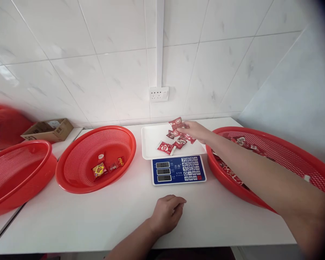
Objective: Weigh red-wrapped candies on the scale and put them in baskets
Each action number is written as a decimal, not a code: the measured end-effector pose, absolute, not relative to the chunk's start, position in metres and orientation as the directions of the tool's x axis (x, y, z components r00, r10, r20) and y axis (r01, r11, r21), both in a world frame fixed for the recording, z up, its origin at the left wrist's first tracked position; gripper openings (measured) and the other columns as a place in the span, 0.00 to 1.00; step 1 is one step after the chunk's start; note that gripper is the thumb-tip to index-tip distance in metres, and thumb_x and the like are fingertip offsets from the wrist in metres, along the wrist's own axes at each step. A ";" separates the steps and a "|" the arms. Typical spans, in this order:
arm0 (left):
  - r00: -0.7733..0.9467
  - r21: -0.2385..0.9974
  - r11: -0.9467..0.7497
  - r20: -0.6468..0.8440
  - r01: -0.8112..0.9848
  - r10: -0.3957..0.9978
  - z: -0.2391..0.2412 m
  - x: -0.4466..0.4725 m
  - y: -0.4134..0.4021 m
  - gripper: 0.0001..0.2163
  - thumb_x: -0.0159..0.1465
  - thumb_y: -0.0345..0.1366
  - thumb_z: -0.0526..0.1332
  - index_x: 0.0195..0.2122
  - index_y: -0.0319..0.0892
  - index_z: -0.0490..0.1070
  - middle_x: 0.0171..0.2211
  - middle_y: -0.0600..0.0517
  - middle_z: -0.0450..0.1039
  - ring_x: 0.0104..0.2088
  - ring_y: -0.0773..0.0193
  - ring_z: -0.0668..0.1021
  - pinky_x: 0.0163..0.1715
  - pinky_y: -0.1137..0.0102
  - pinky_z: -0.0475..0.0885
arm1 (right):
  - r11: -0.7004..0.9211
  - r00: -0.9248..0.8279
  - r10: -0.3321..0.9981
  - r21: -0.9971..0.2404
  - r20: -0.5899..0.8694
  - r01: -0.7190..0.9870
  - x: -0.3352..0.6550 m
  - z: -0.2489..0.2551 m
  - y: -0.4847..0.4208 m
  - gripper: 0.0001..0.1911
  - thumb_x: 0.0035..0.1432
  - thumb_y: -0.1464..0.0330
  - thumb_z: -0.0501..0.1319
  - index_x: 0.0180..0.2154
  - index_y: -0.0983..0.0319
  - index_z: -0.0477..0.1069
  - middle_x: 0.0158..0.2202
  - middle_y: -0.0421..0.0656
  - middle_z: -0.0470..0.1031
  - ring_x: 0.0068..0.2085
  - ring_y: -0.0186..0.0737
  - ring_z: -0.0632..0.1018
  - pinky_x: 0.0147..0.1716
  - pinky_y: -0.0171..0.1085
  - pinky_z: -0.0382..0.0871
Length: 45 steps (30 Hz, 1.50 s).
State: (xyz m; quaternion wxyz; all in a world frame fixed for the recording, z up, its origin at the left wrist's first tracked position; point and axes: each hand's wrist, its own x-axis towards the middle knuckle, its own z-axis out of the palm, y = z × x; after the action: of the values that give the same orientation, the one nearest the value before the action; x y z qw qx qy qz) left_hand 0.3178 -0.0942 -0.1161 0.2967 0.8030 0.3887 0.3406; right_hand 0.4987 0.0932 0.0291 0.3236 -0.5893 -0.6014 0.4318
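My right hand (194, 130) reaches over the white tray (151, 144) of a blue electronic scale (178, 169) and pinches small red candy packets (176, 124). More red packets (166, 147) lie on the tray below the hand. My left hand (166, 213) rests on the white table in front of the scale, its fingers loosely curled with nothing in them. A red mesh basket (273, 144) under my right forearm holds several red packets.
A red basket (70, 169) left of the scale holds a few sweets (99, 169). Another red basket (29, 180) sits at the far left, a cardboard box (47, 130) and a red bag (2, 126) behind it. A wall socket (159, 94) is above the scale.
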 end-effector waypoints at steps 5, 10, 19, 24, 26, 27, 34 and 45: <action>0.476 0.734 -0.528 0.313 0.428 0.822 -0.118 0.319 -0.095 0.12 0.63 0.31 0.51 0.40 0.42 0.73 0.31 0.49 0.77 0.30 0.65 0.78 0.32 0.72 0.74 | -0.032 -0.166 0.972 -0.796 -0.166 0.605 0.503 0.024 0.090 0.10 0.57 0.63 0.59 0.38 0.62 0.72 0.32 0.46 0.77 0.28 0.37 0.77 0.25 0.35 0.71; 0.469 0.730 -0.532 0.324 0.429 0.822 -0.119 0.318 -0.095 0.12 0.62 0.30 0.51 0.40 0.42 0.73 0.31 0.50 0.77 0.30 0.65 0.78 0.32 0.72 0.74 | -0.031 -0.103 0.985 -0.733 -0.137 0.680 0.511 0.023 0.085 0.19 0.58 0.64 0.57 0.51 0.63 0.65 0.38 0.48 0.76 0.28 0.36 0.77 0.23 0.32 0.70; 0.494 0.768 -0.495 0.271 0.407 0.826 -0.116 0.316 -0.096 0.12 0.63 0.33 0.51 0.41 0.42 0.73 0.32 0.49 0.77 0.31 0.65 0.77 0.36 0.71 0.73 | -0.131 -0.144 0.971 -0.925 -0.193 0.357 0.551 0.021 -0.020 0.27 0.58 0.64 0.58 0.59 0.54 0.56 0.49 0.50 0.73 0.46 0.44 0.77 0.37 0.38 0.75; 0.497 0.930 -0.247 0.084 0.273 0.864 -0.110 0.317 -0.098 0.16 0.63 0.40 0.54 0.51 0.41 0.66 0.31 0.50 0.74 0.29 0.67 0.74 0.33 0.72 0.71 | -0.183 -0.346 0.892 -0.932 -0.291 0.312 0.553 -0.036 -0.088 0.34 0.59 0.56 0.56 0.63 0.51 0.45 0.62 0.52 0.57 0.52 0.46 0.73 0.48 0.43 0.70; 0.497 0.977 -0.119 0.014 0.180 0.867 -0.106 0.319 -0.098 0.19 0.63 0.43 0.55 0.52 0.39 0.64 0.31 0.50 0.73 0.29 0.67 0.73 0.32 0.72 0.70 | -0.189 -0.405 0.861 -0.933 -0.307 0.306 0.541 -0.058 -0.106 0.36 0.60 0.55 0.54 0.65 0.51 0.39 0.66 0.50 0.47 0.58 0.48 0.67 0.51 0.46 0.68; 0.507 0.987 -0.064 -0.019 0.146 0.862 -0.104 0.321 -0.097 0.19 0.63 0.44 0.55 0.51 0.38 0.65 0.31 0.50 0.73 0.29 0.67 0.73 0.32 0.72 0.70 | -0.193 -0.421 0.855 -0.939 -0.303 0.283 0.534 -0.067 -0.112 0.37 0.61 0.55 0.53 0.65 0.50 0.35 0.67 0.49 0.45 0.60 0.47 0.63 0.52 0.47 0.66; 0.496 0.970 0.045 -0.162 0.238 0.853 -0.089 0.330 -0.097 0.10 0.61 0.40 0.57 0.33 0.38 0.73 0.30 0.51 0.73 0.27 0.68 0.74 0.29 0.73 0.69 | -0.099 -0.521 0.821 -0.956 -0.236 0.277 0.501 -0.089 -0.116 0.35 0.62 0.57 0.51 0.65 0.52 0.36 0.67 0.45 0.42 0.65 0.42 0.49 0.61 0.47 0.51; 0.383 0.856 -0.288 0.117 0.429 0.916 -0.084 0.326 -0.091 0.06 0.62 0.35 0.57 0.35 0.42 0.72 0.30 0.51 0.74 0.31 0.66 0.75 0.33 0.72 0.71 | -0.208 -0.473 0.826 -0.946 -0.307 0.250 0.511 -0.099 -0.110 0.30 0.59 0.56 0.54 0.60 0.60 0.56 0.43 0.46 0.74 0.40 0.42 0.76 0.45 0.43 0.69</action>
State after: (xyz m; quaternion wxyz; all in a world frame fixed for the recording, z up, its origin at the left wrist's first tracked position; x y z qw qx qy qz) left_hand 0.3256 -0.0910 -0.0837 0.3843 0.7375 0.4562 0.3168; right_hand 0.5108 -0.1104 -0.0989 0.2297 -0.4589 -0.5859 0.6272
